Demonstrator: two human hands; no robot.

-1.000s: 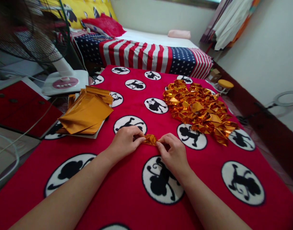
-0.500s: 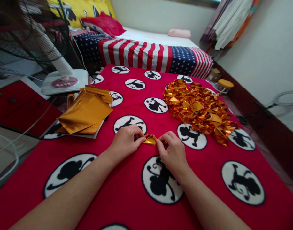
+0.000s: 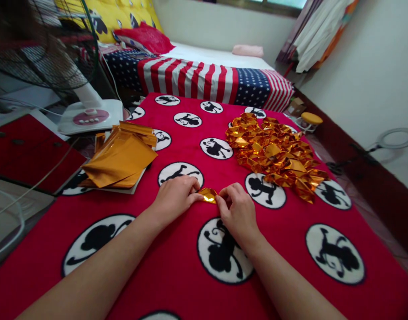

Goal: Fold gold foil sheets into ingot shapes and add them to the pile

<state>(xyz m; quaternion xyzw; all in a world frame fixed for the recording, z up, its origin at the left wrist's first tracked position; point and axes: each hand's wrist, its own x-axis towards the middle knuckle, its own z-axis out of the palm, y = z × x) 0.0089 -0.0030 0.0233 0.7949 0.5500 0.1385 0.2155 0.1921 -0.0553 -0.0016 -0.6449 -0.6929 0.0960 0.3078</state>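
Note:
A small folded piece of gold foil (image 3: pixel 209 195) lies between my two hands, over the red cloth with monkey prints (image 3: pixel 190 231). My left hand (image 3: pixel 177 195) pinches its left end between thumb and fingers. At its right end, my right hand (image 3: pixel 236 205) holds on with thumb and fingertips. Flat gold foil sheets (image 3: pixel 120 158) are stacked at the left. Many folded gold foil pieces (image 3: pixel 273 151) form a shiny heap at the right, beyond my right hand.
A fan's white base (image 3: pixel 93 116) stands behind the sheets, near a red panel (image 3: pixel 33 151) at the left. Beyond the table is a bed (image 3: pixel 197 80) with a striped cover. A yellow stool (image 3: pixel 311 118) stands at the right.
The foil piece between my hands shows a slightly broader, more open face than before. Both hands keep their grip, with only small finger shifts. The view has moved slightly.

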